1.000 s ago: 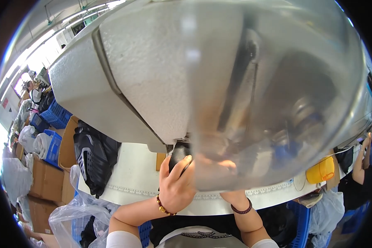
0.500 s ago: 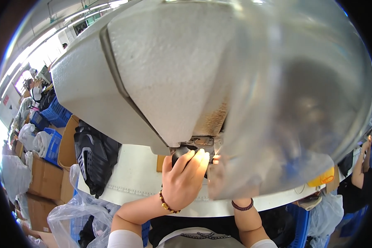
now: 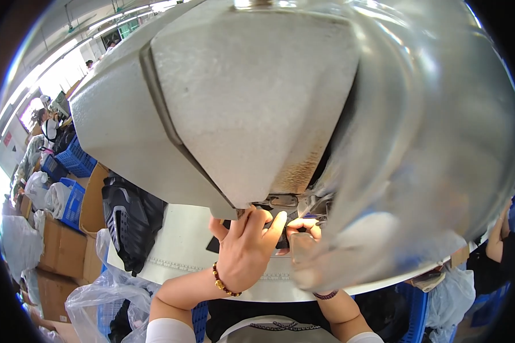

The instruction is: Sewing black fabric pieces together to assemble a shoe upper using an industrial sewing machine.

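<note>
A large pale grey sewing machine (image 3: 240,108) stands close before me, its metal foot area (image 3: 283,201) just above my hands. Beneath it lies a black piece of material (image 3: 280,242), mostly covered by fingers. Bent fingers of my left hand (image 3: 245,257) press and grip this piece from the left; its dark edge also shows beside the thumb side. On the other side my right hand (image 3: 304,230) pinches the piece near its edge. A blurred clear plastic shield (image 3: 406,171) partly covers my right hand and wrist.
The white table (image 3: 180,231) has a ruler strip along its near edge. A black bag-like item (image 3: 133,220) lies at its left. Cardboard boxes (image 3: 63,246), blue crates (image 3: 77,157) and clear plastic bags (image 3: 117,303) crowd the left. Another person's arm (image 3: 498,240) shows at far right.
The black piece has gone from bunched up under my left fingers to lower and flatter. My left hand has shifted slightly left; my right fingers now show more clearly at the piece.
</note>
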A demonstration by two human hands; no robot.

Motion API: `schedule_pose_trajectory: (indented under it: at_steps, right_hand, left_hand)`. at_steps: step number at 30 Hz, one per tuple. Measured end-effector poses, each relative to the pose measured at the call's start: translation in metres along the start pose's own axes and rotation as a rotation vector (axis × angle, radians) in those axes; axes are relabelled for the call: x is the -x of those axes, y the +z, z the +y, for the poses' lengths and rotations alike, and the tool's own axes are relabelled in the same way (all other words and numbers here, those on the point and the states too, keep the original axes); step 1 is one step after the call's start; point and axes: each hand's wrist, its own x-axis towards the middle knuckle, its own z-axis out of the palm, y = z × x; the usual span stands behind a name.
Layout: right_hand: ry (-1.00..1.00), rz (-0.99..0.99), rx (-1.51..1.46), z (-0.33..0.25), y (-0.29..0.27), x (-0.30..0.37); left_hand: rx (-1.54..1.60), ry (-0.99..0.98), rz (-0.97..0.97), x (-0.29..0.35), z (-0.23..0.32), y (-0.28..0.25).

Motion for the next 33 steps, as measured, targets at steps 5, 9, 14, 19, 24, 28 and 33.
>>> schedule_pose_trajectory:
  at_steps: [5,9,14,19,24,28,33]
  right_hand:
    - [0.022,0.048,-0.229,-0.020,0.021,-0.001]
    - [0.096,0.123,-0.142,-0.020,0.032,0.002]
    - [-0.110,0.096,0.061,-0.012,0.042,0.004]
    - [-0.104,-0.117,0.344,-0.027,0.030,0.006]
    - [-0.005,-0.173,0.444,-0.068,-0.020,0.009]
    - [-0.299,-0.157,0.695,-0.067,-0.045,-0.030]
    - [-0.411,-0.286,0.778,-0.042,-0.058,-0.065]
  left_hand:
    - [0.100,-0.018,0.022,-0.005,-0.004,0.002]
    - [0.115,0.005,0.076,-0.009,-0.007,-0.001]
    - [0.081,0.078,-0.045,-0.010,-0.010,-0.007]
    - [0.210,0.077,-0.142,-0.008,-0.007,-0.014]
    - [-0.020,0.108,0.035,-0.002,0.005,-0.003]
    - [0.130,0.016,0.097,0.000,0.007,0.010]
    - [0.092,0.113,0.166,0.001,-0.005,0.009]
